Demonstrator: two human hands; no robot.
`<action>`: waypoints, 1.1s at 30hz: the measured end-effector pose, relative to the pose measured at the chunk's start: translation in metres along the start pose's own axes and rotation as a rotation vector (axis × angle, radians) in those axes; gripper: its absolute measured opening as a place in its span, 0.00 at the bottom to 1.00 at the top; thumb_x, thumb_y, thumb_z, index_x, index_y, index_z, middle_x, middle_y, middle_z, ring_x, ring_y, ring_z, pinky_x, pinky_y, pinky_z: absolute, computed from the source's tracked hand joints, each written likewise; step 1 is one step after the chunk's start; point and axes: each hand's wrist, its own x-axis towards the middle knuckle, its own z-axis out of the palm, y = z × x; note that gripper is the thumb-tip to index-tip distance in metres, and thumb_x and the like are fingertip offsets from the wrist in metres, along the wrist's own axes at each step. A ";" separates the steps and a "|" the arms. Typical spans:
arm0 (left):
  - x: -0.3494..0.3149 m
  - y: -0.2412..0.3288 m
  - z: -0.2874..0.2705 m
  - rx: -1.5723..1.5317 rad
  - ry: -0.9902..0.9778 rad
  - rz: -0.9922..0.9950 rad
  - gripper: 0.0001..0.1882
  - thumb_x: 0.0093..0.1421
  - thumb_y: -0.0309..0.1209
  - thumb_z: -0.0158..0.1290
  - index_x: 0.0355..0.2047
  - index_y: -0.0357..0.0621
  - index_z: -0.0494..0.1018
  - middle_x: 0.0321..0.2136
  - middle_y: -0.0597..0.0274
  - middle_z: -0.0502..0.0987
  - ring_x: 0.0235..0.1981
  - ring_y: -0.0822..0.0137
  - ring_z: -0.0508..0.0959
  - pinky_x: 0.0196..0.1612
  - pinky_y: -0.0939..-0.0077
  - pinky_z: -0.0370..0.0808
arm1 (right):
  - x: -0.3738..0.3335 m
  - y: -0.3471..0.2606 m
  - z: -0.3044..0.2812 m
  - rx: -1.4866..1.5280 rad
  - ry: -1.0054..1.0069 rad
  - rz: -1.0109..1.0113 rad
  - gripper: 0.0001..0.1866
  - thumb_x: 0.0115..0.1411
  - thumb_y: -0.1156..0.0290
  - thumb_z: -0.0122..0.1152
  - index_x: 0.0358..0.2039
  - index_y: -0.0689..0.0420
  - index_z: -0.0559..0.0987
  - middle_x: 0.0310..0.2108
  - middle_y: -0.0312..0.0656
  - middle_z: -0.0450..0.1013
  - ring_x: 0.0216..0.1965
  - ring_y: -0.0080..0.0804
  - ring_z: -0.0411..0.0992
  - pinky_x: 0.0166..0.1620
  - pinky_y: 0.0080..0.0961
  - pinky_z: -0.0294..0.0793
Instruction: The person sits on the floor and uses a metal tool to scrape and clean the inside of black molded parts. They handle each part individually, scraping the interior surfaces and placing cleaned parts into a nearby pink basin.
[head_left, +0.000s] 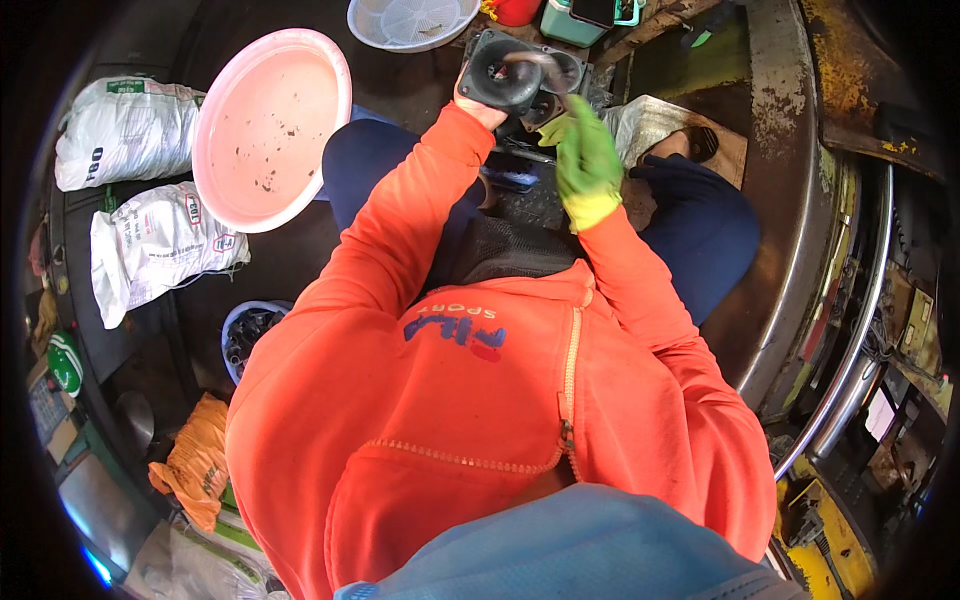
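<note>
My left hand (482, 110), at the end of a red sleeve, grips a black horn-shaped plastic part (500, 72) with a square flange and a round, funnel-like hollow. A similar black round piece (562, 70) sits right beside it; whether the two are joined I cannot tell. My right hand (588, 165) wears a green and yellow glove and is closed just right of these parts. A pale, motion-smeared streak (540, 62) crosses the black parts above the glove, too blurred to name.
To the left stand a large pink basin (272, 130) with dark crumbs and two white sacks (130, 130). A white strainer basket (412, 22) and a teal container (572, 24) lie beyond my hands. A bucket of dark pieces (248, 335) is lower left; a metal rail (868, 300) runs along the right.
</note>
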 end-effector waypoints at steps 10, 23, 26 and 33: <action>0.016 -0.017 -0.018 0.699 -0.176 0.394 0.18 0.64 0.42 0.44 0.43 0.42 0.74 0.43 0.53 0.76 0.47 0.53 0.75 0.56 0.51 0.70 | 0.008 0.018 0.005 -0.120 0.037 -0.206 0.16 0.62 0.70 0.52 0.49 0.58 0.74 0.32 0.48 0.75 0.35 0.45 0.72 0.38 0.35 0.72; -0.002 0.006 0.022 -0.299 -0.094 -0.123 0.15 0.62 0.40 0.46 0.37 0.42 0.74 0.39 0.55 0.77 0.45 0.56 0.76 0.54 0.53 0.71 | 0.007 0.014 0.013 -0.188 0.006 -0.118 0.12 0.61 0.66 0.50 0.43 0.53 0.76 0.32 0.51 0.72 0.38 0.53 0.64 0.44 0.41 0.62; -0.007 0.009 0.025 -0.262 0.035 -0.191 0.13 0.62 0.44 0.46 0.33 0.49 0.74 0.37 0.62 0.78 0.43 0.58 0.76 0.52 0.52 0.72 | 0.011 0.015 0.006 -0.187 -0.051 -0.105 0.13 0.66 0.70 0.49 0.48 0.60 0.74 0.31 0.46 0.73 0.29 0.33 0.75 0.35 0.25 0.72; -0.006 0.014 0.026 0.005 -0.126 -0.022 0.18 0.63 0.38 0.44 0.48 0.43 0.71 0.45 0.58 0.76 0.46 0.56 0.75 0.49 0.59 0.74 | 0.012 0.003 -0.005 -0.019 0.005 0.039 0.14 0.63 0.67 0.49 0.48 0.56 0.73 0.34 0.52 0.72 0.37 0.54 0.69 0.39 0.40 0.69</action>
